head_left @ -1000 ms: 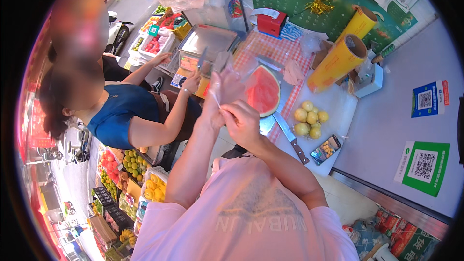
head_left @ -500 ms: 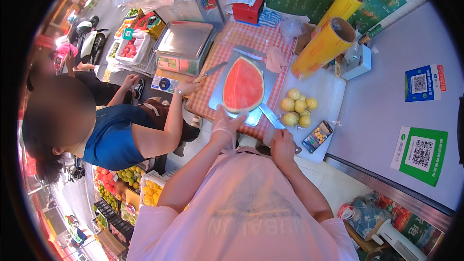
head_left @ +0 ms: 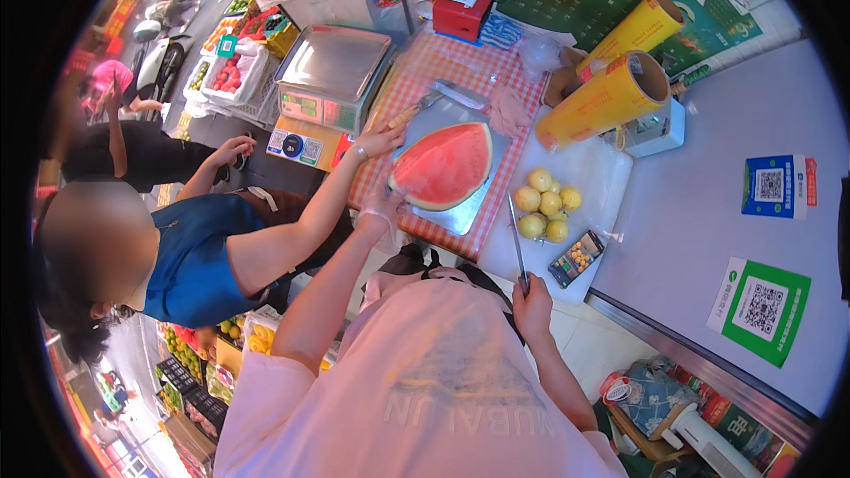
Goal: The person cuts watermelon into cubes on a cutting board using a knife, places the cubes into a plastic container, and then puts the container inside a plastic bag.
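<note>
A cut piece of red watermelon [head_left: 447, 165] lies on the metal cutting board [head_left: 460, 219]. My left hand [head_left: 382, 205], in a thin clear plastic glove, grips its left end with the fingers partly hidden by the fruit. In my right hand [head_left: 531, 303] is a long knife [head_left: 516, 239], blade pointing away from me, held beside the board's right side and apart from the melon. From the left, a co-worker's hand [head_left: 381, 140] reaches to a light-handled knife [head_left: 407, 115] at the board's far left corner. Another broad blade [head_left: 462, 94] rests at the board's far edge.
A bag of yellow round fruit [head_left: 547, 204] and a phone [head_left: 577, 258] sit on the white board [head_left: 506, 258] at right. Yellow film rolls [head_left: 606, 99] stand behind them. A weighing scale [head_left: 332, 71] is at far left; the co-worker [head_left: 199, 248] stands close at my left.
The watermelon has turned from upright to slanting sideways, my left hand moving left with it. My right hand has raised the knife off the board's edge. The co-worker's knife has moved onto the board.
</note>
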`<state>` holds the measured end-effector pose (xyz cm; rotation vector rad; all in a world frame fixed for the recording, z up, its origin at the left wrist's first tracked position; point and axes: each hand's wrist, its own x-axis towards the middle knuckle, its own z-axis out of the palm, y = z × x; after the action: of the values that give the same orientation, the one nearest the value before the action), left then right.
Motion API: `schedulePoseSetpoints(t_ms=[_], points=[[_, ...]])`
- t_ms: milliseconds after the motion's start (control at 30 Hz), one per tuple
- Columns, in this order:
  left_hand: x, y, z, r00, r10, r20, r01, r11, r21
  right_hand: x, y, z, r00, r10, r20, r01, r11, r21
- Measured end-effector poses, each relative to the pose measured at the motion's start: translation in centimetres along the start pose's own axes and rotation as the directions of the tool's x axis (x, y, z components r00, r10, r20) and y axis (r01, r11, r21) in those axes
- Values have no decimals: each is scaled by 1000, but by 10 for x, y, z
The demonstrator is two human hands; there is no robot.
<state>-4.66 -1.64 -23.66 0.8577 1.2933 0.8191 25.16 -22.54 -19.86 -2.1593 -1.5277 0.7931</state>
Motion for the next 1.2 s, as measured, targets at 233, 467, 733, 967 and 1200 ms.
schedulePoseSetpoints(t_ms=[233, 467, 733, 967, 1200], points=[[14, -1, -15, 997, -2, 77, -6, 994, 109, 73, -110, 2, 983, -156, 95, 167, 978, -125], [8, 16, -11, 998, -30, 50, 14, 956, 291, 99, -116, 24, 978, -178, 111, 197, 960, -201], [27, -3, -33, 989, -22, 146, -22, 955, 296, 123, -99, 67, 962, -73, 265, 142, 958, -250], [41, 3, -56, 950, -84, 300, 109, 992, -66, 140, -87, 112, 965, 28, 261, -1, 995, -102], [88, -26, -102, 913, -200, 355, 148, 975, 168, 146, -94, 82, 981, 115, 153, -117, 993, 6]])
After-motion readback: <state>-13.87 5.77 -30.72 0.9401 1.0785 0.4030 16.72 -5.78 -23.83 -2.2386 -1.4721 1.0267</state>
